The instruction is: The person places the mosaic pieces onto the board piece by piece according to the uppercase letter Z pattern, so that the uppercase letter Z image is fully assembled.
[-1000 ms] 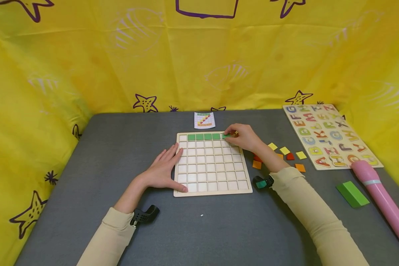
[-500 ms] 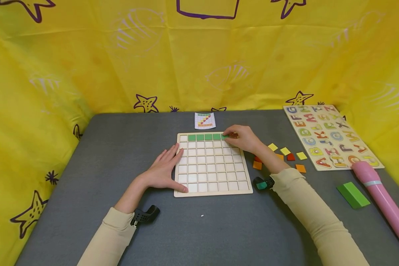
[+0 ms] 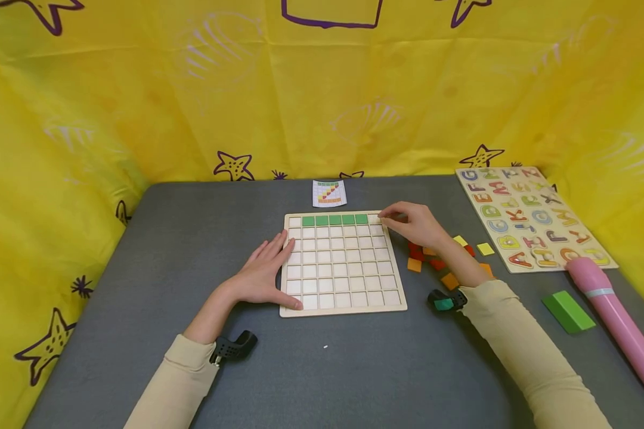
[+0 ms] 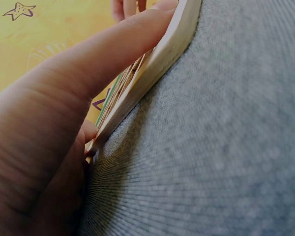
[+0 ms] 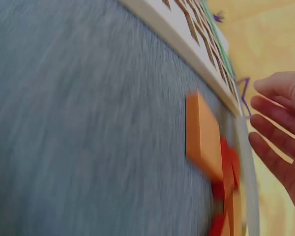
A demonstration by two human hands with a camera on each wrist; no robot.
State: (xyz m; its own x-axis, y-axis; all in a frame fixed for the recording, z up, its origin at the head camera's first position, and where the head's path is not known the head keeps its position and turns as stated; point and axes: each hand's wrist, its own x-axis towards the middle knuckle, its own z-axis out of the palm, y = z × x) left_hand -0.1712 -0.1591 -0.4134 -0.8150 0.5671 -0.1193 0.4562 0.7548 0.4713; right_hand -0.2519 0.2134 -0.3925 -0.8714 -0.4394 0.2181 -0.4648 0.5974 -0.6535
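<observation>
A wooden grid board [image 3: 345, 262] lies flat on the grey table. Several green square tiles [image 3: 335, 220] fill part of its top row, between a bare cell at each end. My left hand [image 3: 263, 271] rests spread along the board's left edge, fingertips on the frame and thumb [image 4: 132, 37] on the lower left corner. Just off the board's top right corner is my right hand [image 3: 415, 225]; in the right wrist view its fingers [image 5: 275, 132] are loosely bent with nothing between them. Under the right forearm lie loose orange [image 3: 414, 264], red [image 3: 437, 264] and yellow tiles [image 3: 485, 249], some hidden.
Behind the board lies a small pattern card [image 3: 330, 194] with a coloured Z shape. An alphabet puzzle board [image 3: 531, 220], a green block [image 3: 569, 311] and a pink baton-like object [image 3: 619, 325] occupy the right side. A yellow curtain [image 3: 300, 89] surrounds the table.
My right hand let go of a green tile, now flat at the right end of the green row, and moved right, off that tile. My left hand stays put.
</observation>
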